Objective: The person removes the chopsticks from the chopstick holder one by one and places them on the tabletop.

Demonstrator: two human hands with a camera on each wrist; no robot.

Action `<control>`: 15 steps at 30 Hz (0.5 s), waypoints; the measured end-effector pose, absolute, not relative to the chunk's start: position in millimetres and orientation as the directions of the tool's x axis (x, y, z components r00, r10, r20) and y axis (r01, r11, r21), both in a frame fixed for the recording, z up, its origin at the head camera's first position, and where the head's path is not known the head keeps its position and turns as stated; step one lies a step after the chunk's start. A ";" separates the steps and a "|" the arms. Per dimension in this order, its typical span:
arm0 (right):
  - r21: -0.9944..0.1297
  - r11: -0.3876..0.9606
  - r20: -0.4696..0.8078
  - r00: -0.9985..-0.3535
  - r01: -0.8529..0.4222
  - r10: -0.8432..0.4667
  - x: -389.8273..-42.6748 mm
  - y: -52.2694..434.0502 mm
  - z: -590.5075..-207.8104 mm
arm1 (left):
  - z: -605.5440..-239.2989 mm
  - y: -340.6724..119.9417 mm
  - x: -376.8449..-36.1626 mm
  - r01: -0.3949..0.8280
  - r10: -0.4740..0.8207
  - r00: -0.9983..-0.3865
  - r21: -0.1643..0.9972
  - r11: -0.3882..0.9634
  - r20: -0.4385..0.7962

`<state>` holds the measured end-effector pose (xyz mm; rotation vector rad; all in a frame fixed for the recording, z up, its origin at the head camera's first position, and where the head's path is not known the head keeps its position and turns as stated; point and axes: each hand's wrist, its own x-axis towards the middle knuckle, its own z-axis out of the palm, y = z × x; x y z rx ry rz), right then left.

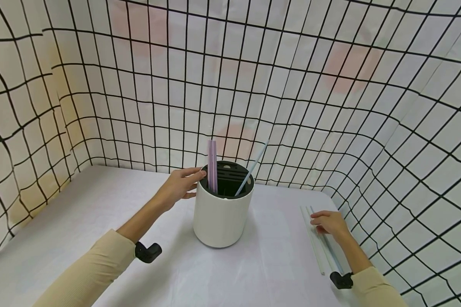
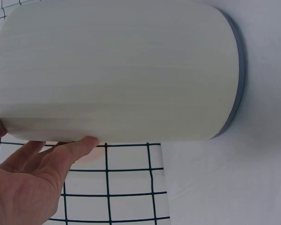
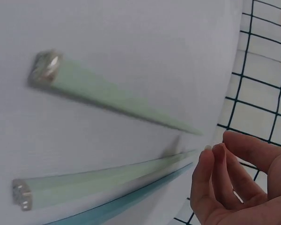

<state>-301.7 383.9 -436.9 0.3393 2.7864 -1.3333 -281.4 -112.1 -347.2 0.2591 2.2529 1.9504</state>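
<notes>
A white cylindrical holder (image 1: 220,221) with a black slotted top (image 1: 230,172) stands upright. Several thin purple sticks (image 1: 212,166) rise from its left side, and one light blue stick (image 1: 253,166) leans to the right. My left hand (image 1: 176,187) touches the holder's left side near the rim; in the left wrist view its fingertips rest against the white wall (image 2: 117,79). To the right, my right hand (image 1: 332,224) hovers over two pale green sticks (image 3: 107,96) and a blue stick (image 3: 117,204), fingers loosely bent, nothing visible between thumb and fingertips.
Black wire grid panels (image 1: 238,85) surround the white tabletop (image 1: 269,264) at the back and both sides. The right panel runs close beside my right hand. A black wrist camera (image 1: 147,252) sits on my left wrist, another (image 1: 341,280) on my right.
</notes>
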 end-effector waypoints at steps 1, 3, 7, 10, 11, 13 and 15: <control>-0.772 0.602 -0.119 -0.977 0.204 0.178 -301.8 381.8 -435.0 | -347.5 -112.1 -281.6 0.031 0.225 -0.974 0.989 0.143 -0.002; -0.787 0.585 -0.113 -0.978 0.195 0.175 -302.0 376.5 -430.4 | -347.7 -112.3 -281.3 0.030 0.222 -0.975 0.988 0.149 -0.004; -0.822 0.552 -0.086 -0.988 0.142 0.127 -302.9 361.7 -415.6 | -348.2 -112.8 -280.5 0.040 0.228 -0.974 0.988 0.151 0.005; -0.842 0.528 -0.075 -0.994 0.106 0.079 -303.2 346.1 -401.0 | -349.0 -113.4 -280.8 0.047 0.235 -0.972 0.988 0.147 0.011; -0.847 0.522 -0.073 -0.995 0.099 0.070 -303.3 340.0 -396.4 | -349.3 -113.4 -281.1 0.045 0.233 -0.972 0.988 0.146 0.010; -0.855 0.511 -0.070 -0.997 0.082 0.043 -303.3 329.0 -387.3 | -349.6 -113.8 -281.5 0.045 0.235 -0.972 0.988 0.145 0.010; -0.861 0.504 -0.070 -0.997 0.070 0.018 -303.0 318.6 -379.1 | -349.8 -113.9 -281.6 0.047 0.235 -0.972 0.989 0.143 0.012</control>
